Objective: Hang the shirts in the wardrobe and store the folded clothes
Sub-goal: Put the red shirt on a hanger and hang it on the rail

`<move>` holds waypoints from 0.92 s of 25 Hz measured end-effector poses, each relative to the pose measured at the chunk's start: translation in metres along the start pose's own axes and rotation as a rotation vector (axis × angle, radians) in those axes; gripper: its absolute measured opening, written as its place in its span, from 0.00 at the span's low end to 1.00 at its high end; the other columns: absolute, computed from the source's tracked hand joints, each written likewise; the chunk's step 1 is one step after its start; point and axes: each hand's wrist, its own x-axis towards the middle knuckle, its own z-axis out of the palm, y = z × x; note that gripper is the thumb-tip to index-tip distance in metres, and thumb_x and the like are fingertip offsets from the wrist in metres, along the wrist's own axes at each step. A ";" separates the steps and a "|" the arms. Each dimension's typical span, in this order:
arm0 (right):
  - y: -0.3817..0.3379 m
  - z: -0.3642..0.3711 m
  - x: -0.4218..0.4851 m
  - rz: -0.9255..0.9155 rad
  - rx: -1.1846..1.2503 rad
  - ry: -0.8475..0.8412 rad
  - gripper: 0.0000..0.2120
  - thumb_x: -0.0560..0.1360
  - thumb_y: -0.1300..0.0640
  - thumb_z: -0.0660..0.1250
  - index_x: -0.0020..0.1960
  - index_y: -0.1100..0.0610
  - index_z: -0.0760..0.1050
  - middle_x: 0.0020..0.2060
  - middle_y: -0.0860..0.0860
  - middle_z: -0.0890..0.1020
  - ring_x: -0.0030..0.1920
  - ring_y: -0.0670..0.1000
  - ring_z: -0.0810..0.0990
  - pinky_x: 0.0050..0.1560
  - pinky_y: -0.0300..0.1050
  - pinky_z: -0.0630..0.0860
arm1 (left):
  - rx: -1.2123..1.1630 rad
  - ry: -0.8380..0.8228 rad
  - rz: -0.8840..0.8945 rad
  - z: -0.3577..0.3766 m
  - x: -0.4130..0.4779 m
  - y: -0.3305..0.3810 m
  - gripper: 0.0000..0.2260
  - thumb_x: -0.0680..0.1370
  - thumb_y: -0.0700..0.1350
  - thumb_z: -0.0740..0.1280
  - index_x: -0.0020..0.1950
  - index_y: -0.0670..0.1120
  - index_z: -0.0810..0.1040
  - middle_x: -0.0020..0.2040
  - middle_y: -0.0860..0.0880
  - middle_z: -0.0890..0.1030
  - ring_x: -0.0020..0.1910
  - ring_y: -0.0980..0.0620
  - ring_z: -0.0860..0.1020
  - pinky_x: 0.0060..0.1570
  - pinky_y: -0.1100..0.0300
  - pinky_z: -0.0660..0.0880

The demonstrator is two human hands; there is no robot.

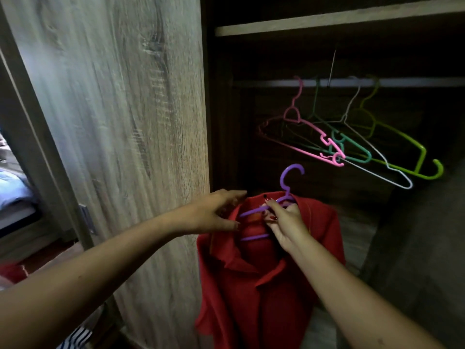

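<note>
Head view: right hand [283, 224] pinches hanger [283, 178] inside shirt [251, 298] collar; left hand [216, 212], at hanger's 9 o'clock, grips shirt shoulder.

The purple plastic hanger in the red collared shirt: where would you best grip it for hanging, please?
Grip the purple plastic hanger at its neck, from below on the near side: it stands above the red collared shirt, leaving the hook free for the metal rail.

Left grip [217, 212] forward, right grip [284, 222] pinched.
</note>
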 end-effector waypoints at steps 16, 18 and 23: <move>-0.033 0.005 -0.003 -0.087 0.019 -0.048 0.11 0.75 0.68 0.63 0.49 0.57 0.63 0.31 0.55 0.71 0.21 0.42 0.75 0.21 0.34 0.70 | -0.058 0.290 0.033 0.020 -0.007 -0.030 0.30 0.68 0.54 0.74 0.67 0.47 0.69 0.61 0.50 0.72 0.59 0.53 0.73 0.55 0.62 0.73; -0.034 0.004 -0.003 -0.084 0.044 -0.035 0.10 0.75 0.67 0.64 0.47 0.57 0.63 0.30 0.54 0.72 0.23 0.43 0.76 0.23 0.35 0.72 | 0.054 0.239 -0.007 0.022 -0.010 -0.044 0.39 0.65 0.67 0.67 0.69 0.46 0.68 0.63 0.50 0.73 0.61 0.54 0.72 0.61 0.58 0.72; -0.050 0.001 -0.006 -0.066 0.140 0.000 0.11 0.75 0.67 0.64 0.39 0.57 0.66 0.26 0.52 0.79 0.25 0.44 0.79 0.25 0.35 0.75 | 0.063 0.150 0.044 0.025 -0.019 -0.063 0.39 0.66 0.76 0.55 0.58 0.45 0.76 0.43 0.49 0.82 0.40 0.55 0.80 0.43 0.55 0.78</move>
